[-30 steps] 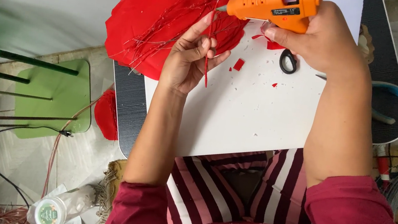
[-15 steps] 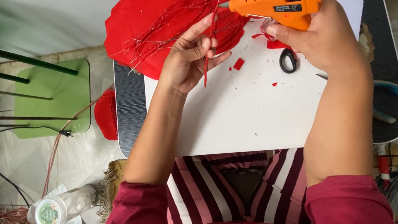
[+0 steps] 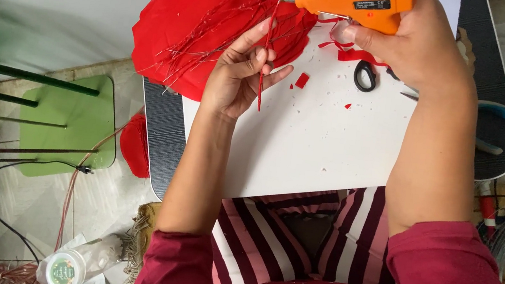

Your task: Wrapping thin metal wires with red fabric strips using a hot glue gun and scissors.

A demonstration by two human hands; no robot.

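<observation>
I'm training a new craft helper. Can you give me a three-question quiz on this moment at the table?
1. True or false: the right hand holds an orange glue gun.
2. What does the left hand pinch: A) scissors, B) a thin red stick, C) a jar?
3. What colour is the chair beside the table?

Key: 1 true; 2 B; 3 green.

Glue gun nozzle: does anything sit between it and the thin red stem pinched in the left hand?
Nothing visible does. The glue gun in the right hand points its nozzle straight at the red stem held by the left hand, with only red petals behind.
</observation>
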